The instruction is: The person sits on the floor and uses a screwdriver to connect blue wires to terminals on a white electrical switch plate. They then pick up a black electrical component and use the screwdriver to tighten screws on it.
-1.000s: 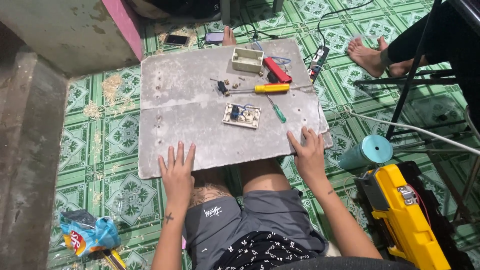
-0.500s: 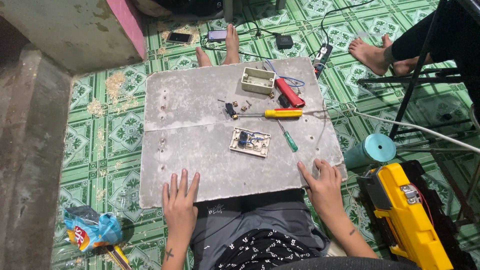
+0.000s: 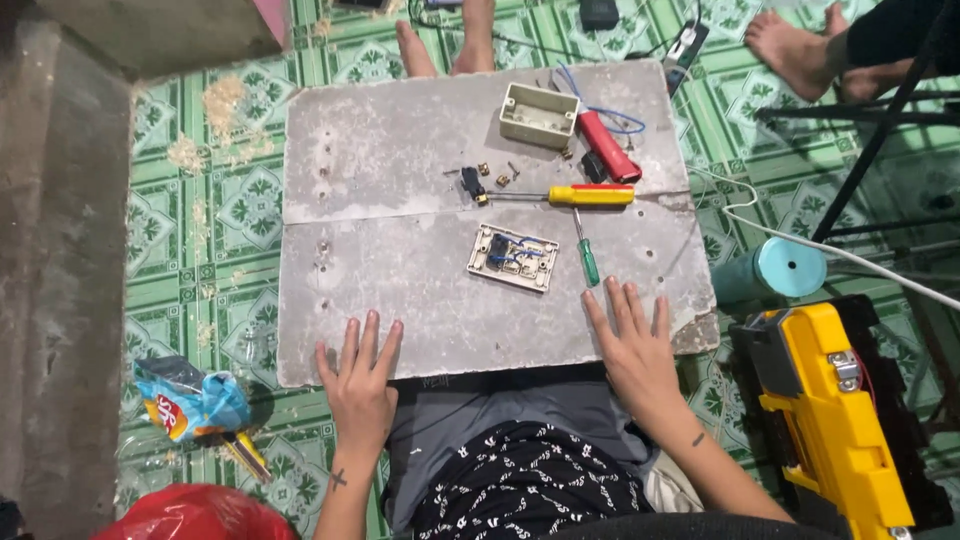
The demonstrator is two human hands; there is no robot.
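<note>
Board (image 3: 400, 290) edge hidden under hands (image 3: 362, 385).

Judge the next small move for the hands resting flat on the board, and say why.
Probably the right hand should reach for the green screwdriver: it lies just beyond its fingertips, beside the open switch plate, and both hands are empty, the left hand included.

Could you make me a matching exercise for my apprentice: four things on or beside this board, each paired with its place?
Things:
1. yellow screwdriver
2. green screwdriver
3. beige box
4. switch plate

Places:
A. at the board's far edge, open side up
B. lying crosswise along the board's seam
C. mid-board, wiring side up
D. pointing lengthwise, handle just ahead of the right hand

Pairs: 1-B, 2-D, 3-A, 4-C
</note>
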